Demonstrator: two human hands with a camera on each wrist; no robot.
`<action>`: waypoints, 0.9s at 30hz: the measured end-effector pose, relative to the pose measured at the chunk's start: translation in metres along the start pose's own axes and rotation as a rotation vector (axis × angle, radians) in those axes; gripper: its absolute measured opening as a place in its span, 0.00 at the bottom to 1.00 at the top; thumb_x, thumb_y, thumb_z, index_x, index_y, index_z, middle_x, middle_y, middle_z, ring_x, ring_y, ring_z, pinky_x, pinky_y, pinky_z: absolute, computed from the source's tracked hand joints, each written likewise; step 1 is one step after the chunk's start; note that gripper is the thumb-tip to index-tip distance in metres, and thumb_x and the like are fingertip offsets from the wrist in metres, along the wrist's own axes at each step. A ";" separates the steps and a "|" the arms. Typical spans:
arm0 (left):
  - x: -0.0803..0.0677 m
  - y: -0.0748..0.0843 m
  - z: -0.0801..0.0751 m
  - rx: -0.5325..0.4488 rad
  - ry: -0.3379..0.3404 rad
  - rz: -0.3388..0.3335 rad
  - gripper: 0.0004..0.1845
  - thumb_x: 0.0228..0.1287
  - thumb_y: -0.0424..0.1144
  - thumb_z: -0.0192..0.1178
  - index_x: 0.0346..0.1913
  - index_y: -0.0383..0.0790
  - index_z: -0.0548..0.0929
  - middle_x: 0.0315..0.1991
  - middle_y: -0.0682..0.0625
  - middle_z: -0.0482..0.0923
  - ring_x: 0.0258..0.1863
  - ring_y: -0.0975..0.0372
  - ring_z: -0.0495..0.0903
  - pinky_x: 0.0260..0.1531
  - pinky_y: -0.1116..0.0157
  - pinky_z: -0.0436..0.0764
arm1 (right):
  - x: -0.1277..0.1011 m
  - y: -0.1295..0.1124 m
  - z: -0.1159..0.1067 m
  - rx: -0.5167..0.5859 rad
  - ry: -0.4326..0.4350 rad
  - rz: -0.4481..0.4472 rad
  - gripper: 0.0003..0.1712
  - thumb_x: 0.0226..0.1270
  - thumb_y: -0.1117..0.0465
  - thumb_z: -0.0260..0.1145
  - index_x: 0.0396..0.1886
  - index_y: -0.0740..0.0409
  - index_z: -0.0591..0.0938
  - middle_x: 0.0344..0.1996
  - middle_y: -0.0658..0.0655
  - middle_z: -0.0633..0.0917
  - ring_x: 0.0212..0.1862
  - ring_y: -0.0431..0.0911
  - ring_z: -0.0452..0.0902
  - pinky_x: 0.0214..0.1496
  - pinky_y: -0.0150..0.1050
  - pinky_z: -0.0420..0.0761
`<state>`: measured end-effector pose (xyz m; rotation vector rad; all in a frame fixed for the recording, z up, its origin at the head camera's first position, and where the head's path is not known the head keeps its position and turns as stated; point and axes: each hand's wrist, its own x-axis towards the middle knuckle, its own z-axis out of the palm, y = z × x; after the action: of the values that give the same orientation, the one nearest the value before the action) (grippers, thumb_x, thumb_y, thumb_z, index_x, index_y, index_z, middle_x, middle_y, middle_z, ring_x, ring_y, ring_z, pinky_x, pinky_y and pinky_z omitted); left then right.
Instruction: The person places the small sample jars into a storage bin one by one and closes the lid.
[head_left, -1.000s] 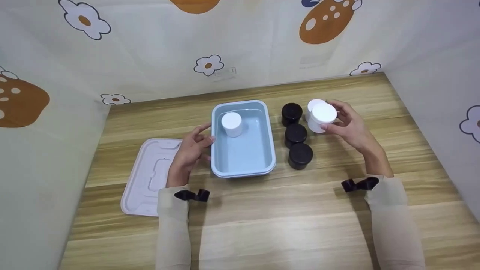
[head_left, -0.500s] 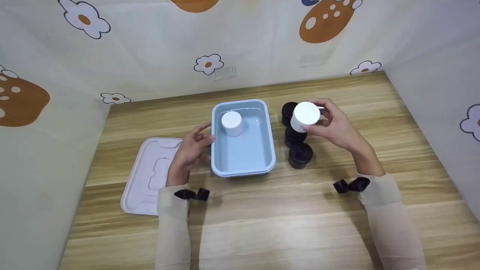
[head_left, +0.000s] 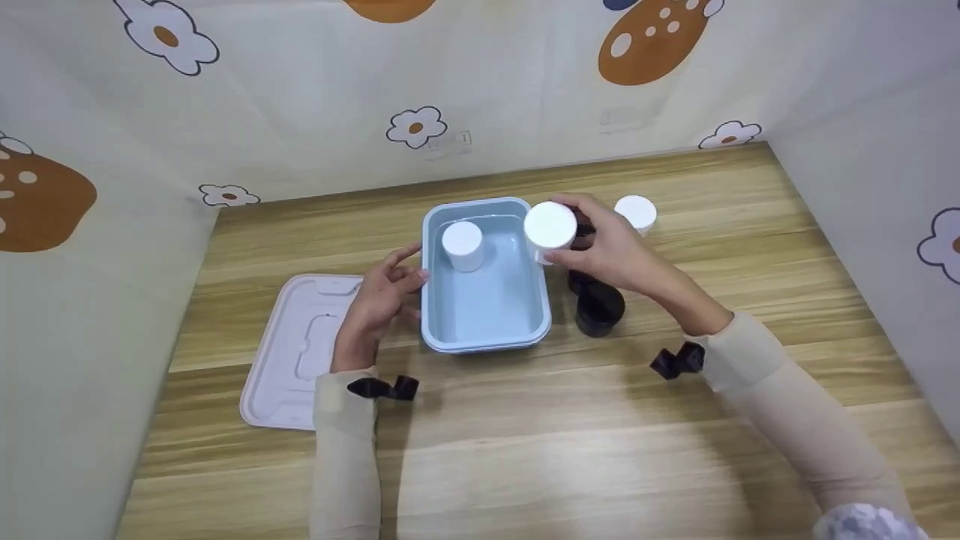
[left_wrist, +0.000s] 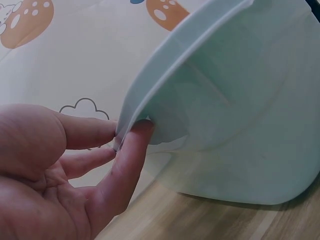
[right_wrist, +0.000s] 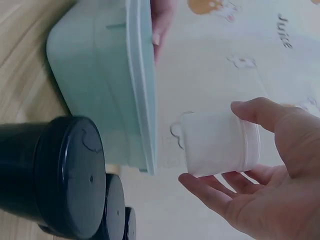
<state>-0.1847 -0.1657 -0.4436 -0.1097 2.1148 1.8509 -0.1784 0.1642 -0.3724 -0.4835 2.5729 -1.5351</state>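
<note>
My right hand (head_left: 619, 251) holds a white screw-top jar (head_left: 550, 229) between thumb and fingers, raised over the right rim of a light blue plastic bin (head_left: 487, 348). The right wrist view shows this jar (right_wrist: 212, 142) gripped near its lid, apart from the bin wall. Another white jar (head_left: 464, 247) stands upright inside the bin at the back left. On the bin's left side, my left hand (head_left: 379, 300) pinches the rim; the left wrist view has fingertips (left_wrist: 142, 127) on either side of the lip.
Right of the bin stand black lidded jars (head_left: 599, 309) in a row, partly hidden by the right hand. One more white jar (head_left: 637, 213) stands behind the right forearm. A pale flat lid (head_left: 274, 382) lies on the wooden table under the left wrist. A patterned curtain (head_left: 510, 82) hangs behind.
My right hand has carried the white jar leftward from the far right, past the black jars, to the bin's right rim. My left hand has stayed at the bin.
</note>
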 end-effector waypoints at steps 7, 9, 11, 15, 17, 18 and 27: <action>-0.001 0.001 0.002 0.008 0.004 -0.008 0.30 0.72 0.35 0.60 0.74 0.47 0.67 0.52 0.39 0.80 0.42 0.61 0.83 0.22 0.62 0.87 | 0.012 -0.012 0.023 -0.023 -0.084 -0.001 0.41 0.55 0.65 0.79 0.68 0.61 0.72 0.64 0.62 0.76 0.64 0.58 0.76 0.63 0.47 0.83; -0.001 0.001 0.002 0.007 0.003 -0.008 0.30 0.72 0.35 0.59 0.74 0.47 0.67 0.52 0.39 0.80 0.42 0.61 0.83 0.22 0.62 0.87 | 0.016 -0.015 0.029 -0.069 -0.104 -0.002 0.41 0.54 0.63 0.79 0.67 0.60 0.73 0.63 0.62 0.76 0.63 0.57 0.76 0.63 0.47 0.84; -0.001 0.001 0.002 0.006 0.001 -0.007 0.30 0.72 0.35 0.59 0.75 0.47 0.66 0.52 0.38 0.80 0.43 0.60 0.83 0.23 0.62 0.88 | 0.019 -0.016 0.036 -0.118 -0.126 0.001 0.40 0.54 0.62 0.80 0.67 0.60 0.73 0.63 0.62 0.76 0.62 0.56 0.76 0.62 0.47 0.83; -0.001 0.001 0.001 0.011 -0.006 -0.001 0.30 0.72 0.36 0.59 0.75 0.47 0.66 0.55 0.35 0.79 0.44 0.59 0.83 0.24 0.61 0.89 | 0.026 -0.015 0.049 -0.192 -0.172 0.000 0.40 0.54 0.60 0.79 0.66 0.61 0.73 0.63 0.63 0.76 0.63 0.55 0.74 0.65 0.49 0.79; -0.001 0.002 0.001 0.013 -0.009 0.001 0.31 0.72 0.36 0.60 0.75 0.47 0.66 0.56 0.34 0.78 0.44 0.59 0.84 0.24 0.62 0.89 | 0.028 -0.014 0.055 -0.192 -0.191 -0.002 0.40 0.54 0.61 0.79 0.65 0.63 0.73 0.63 0.63 0.76 0.63 0.55 0.74 0.67 0.49 0.78; -0.001 0.002 0.000 0.015 -0.010 0.001 0.31 0.72 0.37 0.60 0.75 0.47 0.66 0.56 0.34 0.78 0.44 0.59 0.84 0.24 0.62 0.89 | 0.029 -0.014 0.058 -0.191 -0.198 0.001 0.40 0.54 0.61 0.79 0.66 0.64 0.73 0.63 0.63 0.76 0.63 0.56 0.74 0.68 0.50 0.77; 0.000 0.001 0.001 -0.023 -0.003 -0.001 0.31 0.72 0.34 0.59 0.75 0.45 0.65 0.53 0.36 0.78 0.44 0.57 0.85 0.21 0.64 0.87 | 0.038 -0.006 0.082 -0.208 -0.227 0.058 0.42 0.53 0.62 0.79 0.67 0.64 0.72 0.63 0.66 0.75 0.63 0.57 0.74 0.68 0.49 0.77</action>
<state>-0.1847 -0.1645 -0.4431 -0.1135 2.0916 1.8737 -0.1923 0.0799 -0.4039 -0.5626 2.5532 -1.1280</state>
